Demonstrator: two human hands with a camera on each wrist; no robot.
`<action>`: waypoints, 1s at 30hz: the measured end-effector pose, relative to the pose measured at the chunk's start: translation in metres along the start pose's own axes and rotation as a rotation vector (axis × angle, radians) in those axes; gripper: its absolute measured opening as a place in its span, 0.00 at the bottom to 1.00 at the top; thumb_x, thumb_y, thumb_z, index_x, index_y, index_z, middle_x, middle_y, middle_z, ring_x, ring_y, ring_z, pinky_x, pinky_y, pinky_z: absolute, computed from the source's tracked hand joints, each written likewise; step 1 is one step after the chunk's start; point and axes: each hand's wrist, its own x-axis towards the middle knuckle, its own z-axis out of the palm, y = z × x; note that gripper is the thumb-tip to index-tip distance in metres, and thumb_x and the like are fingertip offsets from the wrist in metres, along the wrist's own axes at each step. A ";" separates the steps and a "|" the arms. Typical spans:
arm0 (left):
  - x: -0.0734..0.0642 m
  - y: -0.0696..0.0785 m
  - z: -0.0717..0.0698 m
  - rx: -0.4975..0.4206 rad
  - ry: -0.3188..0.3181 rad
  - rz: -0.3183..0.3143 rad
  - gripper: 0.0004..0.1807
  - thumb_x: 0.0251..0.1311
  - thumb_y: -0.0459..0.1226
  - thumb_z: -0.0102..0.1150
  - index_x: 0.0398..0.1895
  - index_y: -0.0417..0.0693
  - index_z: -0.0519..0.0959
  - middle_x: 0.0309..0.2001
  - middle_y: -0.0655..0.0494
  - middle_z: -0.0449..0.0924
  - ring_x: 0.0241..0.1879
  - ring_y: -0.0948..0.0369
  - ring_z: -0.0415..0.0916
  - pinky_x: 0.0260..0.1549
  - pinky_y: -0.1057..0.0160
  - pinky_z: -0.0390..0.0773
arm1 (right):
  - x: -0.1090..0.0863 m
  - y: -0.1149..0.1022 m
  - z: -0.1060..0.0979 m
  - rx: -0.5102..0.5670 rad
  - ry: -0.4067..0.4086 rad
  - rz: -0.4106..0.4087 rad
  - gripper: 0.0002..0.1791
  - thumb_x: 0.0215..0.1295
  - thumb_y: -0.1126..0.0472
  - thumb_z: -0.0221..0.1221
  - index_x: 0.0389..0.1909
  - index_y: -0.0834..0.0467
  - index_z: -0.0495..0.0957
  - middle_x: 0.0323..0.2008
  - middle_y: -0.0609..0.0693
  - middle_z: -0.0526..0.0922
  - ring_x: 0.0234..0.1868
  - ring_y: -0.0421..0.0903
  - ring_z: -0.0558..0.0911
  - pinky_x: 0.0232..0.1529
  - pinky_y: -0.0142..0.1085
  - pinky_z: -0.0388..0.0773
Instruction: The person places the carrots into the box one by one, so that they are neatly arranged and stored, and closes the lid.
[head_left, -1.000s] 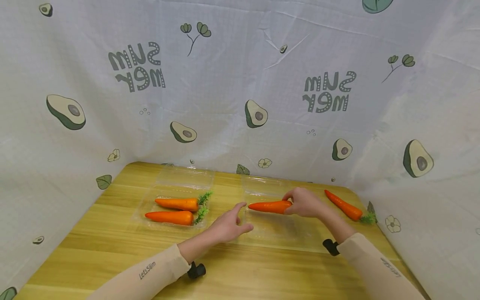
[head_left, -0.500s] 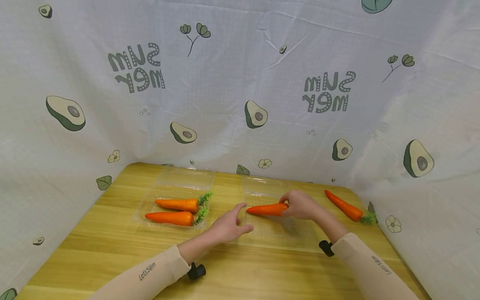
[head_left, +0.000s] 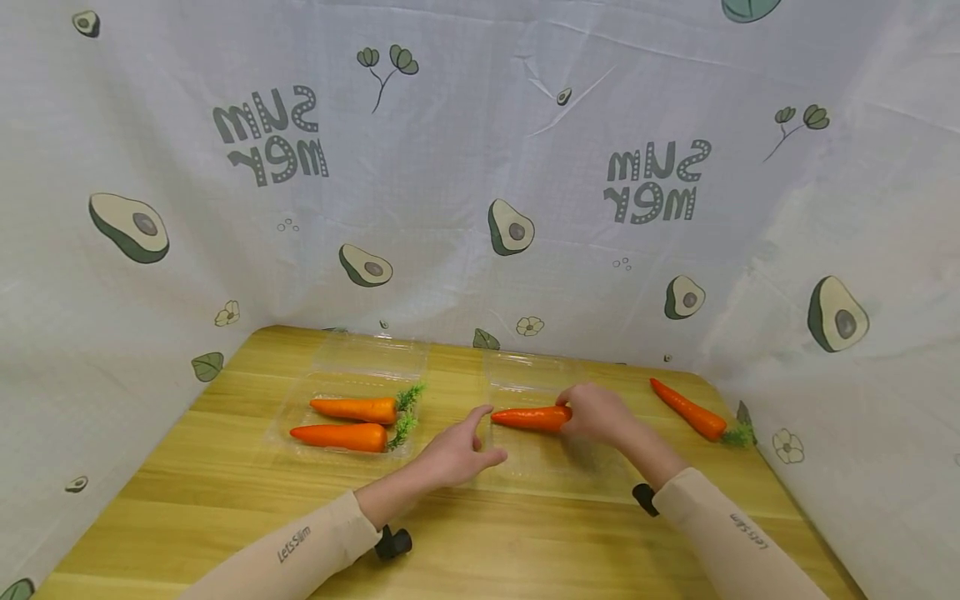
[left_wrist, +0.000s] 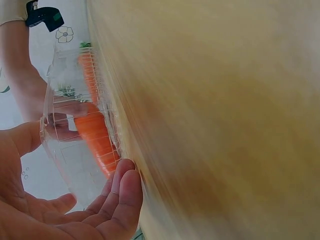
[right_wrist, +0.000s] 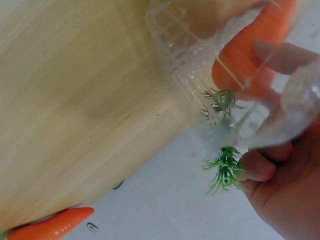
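My right hand (head_left: 600, 414) pinches an orange carrot (head_left: 528, 419) by its thick end, its tip pointing left. The carrot lies low within a clear plastic box (head_left: 525, 457), whose lid stands open at the back. In the right wrist view, the green leaves (right_wrist: 225, 167) stick out past the box's clear wall beside my fingers (right_wrist: 285, 57). At the box's left side is my left hand (head_left: 453, 454), thumb and fingers spread apart. The left wrist view has its fingertips (left_wrist: 131, 182) right at the clear wall, with nothing gripped.
To the left, another open clear box (head_left: 279, 421) holds two carrots (head_left: 341, 437) with green tops. One loose carrot (head_left: 686, 410) lies on the wooden table (head_left: 480, 550) at the right edge. A printed curtain (head_left: 450, 167) stands behind and on both sides.
My right hand has moved slightly left and down, bringing the carrot lower into the clear box. The left hand has stayed in place.
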 end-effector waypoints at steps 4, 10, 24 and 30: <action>0.000 0.000 0.000 -0.005 -0.001 -0.002 0.44 0.64 0.51 0.65 0.79 0.53 0.56 0.34 0.56 0.75 0.28 0.58 0.71 0.27 0.58 0.71 | -0.001 -0.002 0.004 -0.075 0.030 -0.030 0.12 0.53 0.61 0.70 0.40 0.57 0.87 0.33 0.46 0.83 0.32 0.45 0.75 0.32 0.40 0.73; -0.001 0.001 0.001 -0.005 -0.001 -0.003 0.44 0.64 0.51 0.65 0.79 0.53 0.56 0.34 0.55 0.76 0.29 0.58 0.72 0.28 0.58 0.72 | -0.002 -0.005 0.005 -0.104 0.039 -0.027 0.10 0.54 0.61 0.71 0.38 0.58 0.86 0.28 0.46 0.79 0.29 0.44 0.73 0.29 0.39 0.70; 0.000 0.000 0.001 -0.006 0.001 -0.006 0.44 0.64 0.52 0.65 0.79 0.53 0.55 0.34 0.56 0.76 0.29 0.58 0.72 0.28 0.58 0.72 | -0.006 -0.008 0.002 -0.096 0.084 -0.038 0.19 0.54 0.60 0.73 0.47 0.61 0.86 0.45 0.54 0.88 0.41 0.51 0.83 0.47 0.49 0.81; 0.000 0.000 0.001 -0.002 0.005 -0.007 0.45 0.64 0.52 0.65 0.79 0.53 0.56 0.33 0.56 0.75 0.28 0.58 0.71 0.27 0.59 0.71 | -0.011 -0.005 -0.002 -0.033 0.069 -0.013 0.20 0.56 0.61 0.71 0.50 0.60 0.85 0.49 0.55 0.87 0.44 0.52 0.82 0.50 0.51 0.80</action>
